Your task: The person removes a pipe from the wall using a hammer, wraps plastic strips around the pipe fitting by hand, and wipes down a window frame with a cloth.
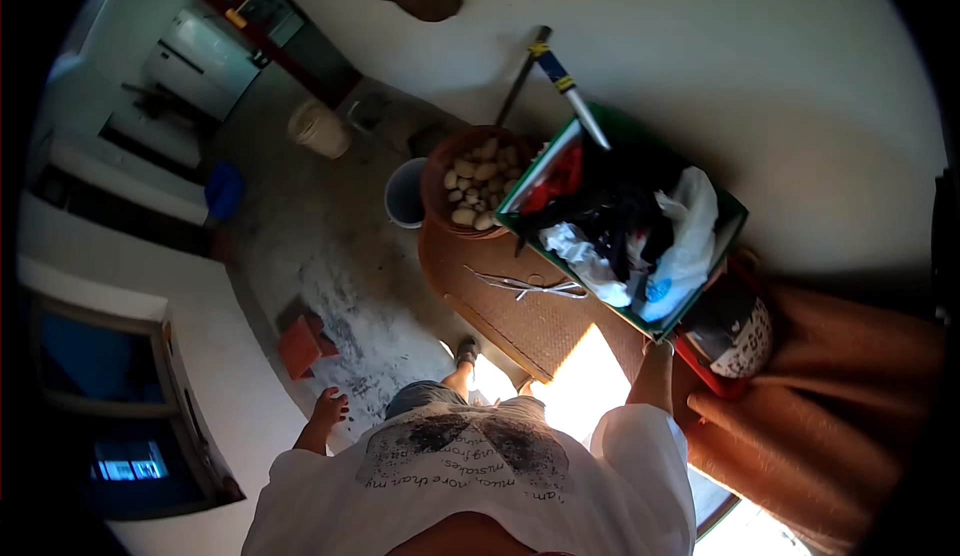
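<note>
The left hand (330, 408) hangs free at the wearer's side, fingers loosely spread above the floor (290, 246). The right hand (656, 347) is at the near corner of a green box (738, 218), its fingers hard to make out. Black plastic (615, 211) and a white bag (690, 236) fill the box. Pale cords (525, 284) lie on the woven brown tabletop (500, 321) beside it. Beyond are a basket (434, 191) of pale, rounded lumps (485, 171) and a grey bucket (403, 196); orange-brown cloth (810, 426) spreads at right.
</note>
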The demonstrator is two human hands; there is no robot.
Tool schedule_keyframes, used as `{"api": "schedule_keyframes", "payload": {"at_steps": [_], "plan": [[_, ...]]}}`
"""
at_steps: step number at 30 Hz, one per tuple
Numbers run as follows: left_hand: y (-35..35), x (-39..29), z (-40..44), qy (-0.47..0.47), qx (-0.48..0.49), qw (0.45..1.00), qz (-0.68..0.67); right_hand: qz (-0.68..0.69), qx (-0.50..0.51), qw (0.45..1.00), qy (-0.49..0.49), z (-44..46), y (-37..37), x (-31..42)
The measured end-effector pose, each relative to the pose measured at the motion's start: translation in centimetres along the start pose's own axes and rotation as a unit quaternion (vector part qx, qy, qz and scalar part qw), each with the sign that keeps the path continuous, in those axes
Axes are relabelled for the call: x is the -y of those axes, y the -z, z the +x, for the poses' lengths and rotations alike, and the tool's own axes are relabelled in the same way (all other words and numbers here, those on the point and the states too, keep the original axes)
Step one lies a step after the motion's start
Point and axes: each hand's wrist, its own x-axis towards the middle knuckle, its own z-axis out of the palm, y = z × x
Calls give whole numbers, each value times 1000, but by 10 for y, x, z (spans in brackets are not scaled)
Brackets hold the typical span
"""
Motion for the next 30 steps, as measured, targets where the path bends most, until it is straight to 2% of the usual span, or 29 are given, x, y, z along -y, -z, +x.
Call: {"api": "schedule_keyframes", "payload": {"at_steps": [6, 8, 11, 14, 18, 24, 27, 30], "plan": [[-2, 28, -10, 43, -3, 999, -17, -50, 26, 998, -12, -16, -8, 4], [-4, 31, -13, 46, 20, 999, 18, -72, 38, 997, -9, -16, -7, 4], [-11, 38, -14, 57, 9, 998, 1, -126, 76, 989, -5, -10, -12, -1], [-14, 64, 2, 42, -9, 996, -81, -186, 102, 977, 6, -8, -19, 0], [-16, 69, 7, 36, 11, 996, -83, -232, 108, 967, 12, -9, -28, -2], [-15, 99, 20, 25, -1, 998, -54, -227, 95, 969, 17, -14, -18, 4], [-9, 101, 17, 49, 25, 990, -129, -218, 102, 970, 17, -12, -12, 5], [-5, 117, 31, 62, 51, 991, -103, -201, 117, 972, 17, 0, 3, 0]]}}
